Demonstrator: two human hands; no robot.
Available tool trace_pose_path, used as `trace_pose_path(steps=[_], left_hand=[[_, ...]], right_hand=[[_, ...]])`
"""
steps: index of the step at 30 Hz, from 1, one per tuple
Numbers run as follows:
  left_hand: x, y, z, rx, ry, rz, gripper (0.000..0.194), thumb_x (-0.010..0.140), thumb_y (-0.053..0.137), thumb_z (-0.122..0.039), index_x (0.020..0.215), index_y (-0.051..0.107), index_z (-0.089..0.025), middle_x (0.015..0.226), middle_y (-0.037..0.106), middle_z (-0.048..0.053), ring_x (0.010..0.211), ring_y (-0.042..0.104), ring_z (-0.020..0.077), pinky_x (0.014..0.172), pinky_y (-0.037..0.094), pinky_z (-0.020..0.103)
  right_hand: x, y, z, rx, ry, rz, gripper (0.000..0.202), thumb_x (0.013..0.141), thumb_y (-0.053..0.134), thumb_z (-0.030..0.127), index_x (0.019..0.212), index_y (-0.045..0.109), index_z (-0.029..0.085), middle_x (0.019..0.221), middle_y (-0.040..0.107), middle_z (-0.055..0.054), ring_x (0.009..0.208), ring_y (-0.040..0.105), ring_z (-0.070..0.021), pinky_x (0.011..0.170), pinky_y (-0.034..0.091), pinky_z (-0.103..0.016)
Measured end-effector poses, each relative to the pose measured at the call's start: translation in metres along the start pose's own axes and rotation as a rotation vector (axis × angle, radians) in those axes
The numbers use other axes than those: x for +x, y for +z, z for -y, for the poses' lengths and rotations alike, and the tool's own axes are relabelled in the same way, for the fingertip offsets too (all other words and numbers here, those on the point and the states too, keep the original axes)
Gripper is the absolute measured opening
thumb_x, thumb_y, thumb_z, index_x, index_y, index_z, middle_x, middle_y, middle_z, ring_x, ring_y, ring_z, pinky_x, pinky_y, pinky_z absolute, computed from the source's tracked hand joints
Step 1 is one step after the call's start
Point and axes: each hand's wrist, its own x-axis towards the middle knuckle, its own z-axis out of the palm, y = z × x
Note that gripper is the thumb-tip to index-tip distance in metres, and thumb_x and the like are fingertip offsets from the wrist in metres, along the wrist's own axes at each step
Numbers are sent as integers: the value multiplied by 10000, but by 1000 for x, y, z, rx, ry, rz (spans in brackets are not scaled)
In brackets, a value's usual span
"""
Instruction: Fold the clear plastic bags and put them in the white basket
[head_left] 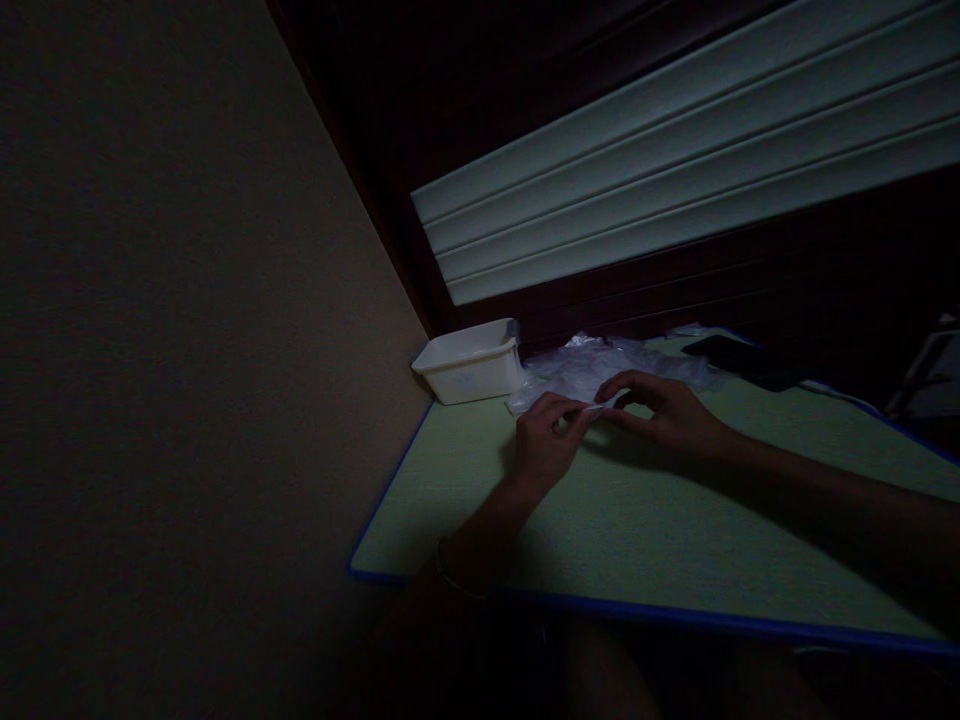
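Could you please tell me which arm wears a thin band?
The left arm: the thin band sits behind the left hand, whereas the right arm shows none.

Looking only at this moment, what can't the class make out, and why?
Head view:
Small item in the left hand: too small and dim.
Whether the right hand grips it: too dark.
Floor of the white bin: hidden by its front wall.
Black object on the table: too dark to identify.
Right arm: cut off by the right edge.
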Motion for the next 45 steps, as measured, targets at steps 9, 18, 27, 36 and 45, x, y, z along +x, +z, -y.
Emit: trace_pose_path(steps=[9, 18, 27, 36, 45], left_hand=[[1, 1, 1, 12, 94, -14, 119, 839, 658, -289, 878, 705, -187, 800, 657, 33, 710, 602, 119, 583, 478, 240], [1, 1, 1, 8, 47, 8, 145, 811, 685, -295, 914, 705, -194, 873, 662, 47, 784, 615, 141, 644, 508, 265], [4, 3, 5, -104, 47, -18, 114, 799, 702, -304, 862, 715, -210, 894, 705, 49, 904, 637, 180, 860, 521, 393], [4, 4, 8, -126, 55, -53, 114, 792, 707, -317, 830, 713, -210, 857, 701, 46, 870, 639, 176, 821, 521, 378], [5, 3, 5, -122, 104, -71, 105, 795, 704, -291, 829, 705, -193, 827, 694, 42, 847, 628, 170, 800, 511, 357]], right_hand=[[-1, 0, 4, -39, -49, 25, 218, 811, 674, 417, 925, 682, 232, 946, 703, -51, 879, 666, -220, 769, 544, -338], [2, -2, 4, 7, -80, 45, 229, 808, 681, 456, 854, 721, 235, 905, 702, -53, 860, 658, -212, 792, 523, -338], [4, -3, 1, 41, -25, 47, 224, 797, 692, 464, 827, 741, 248, 897, 704, -41, 842, 663, -201, 766, 522, -328], [3, -2, 7, 17, 74, 29, 315, 767, 700, 503, 916, 725, 226, 935, 721, -54, 815, 680, -204, 759, 548, -337], [3, -1, 8, 80, 70, 33, 362, 731, 708, 565, 827, 712, 217, 877, 709, -56, 838, 666, -219, 765, 543, -340]])
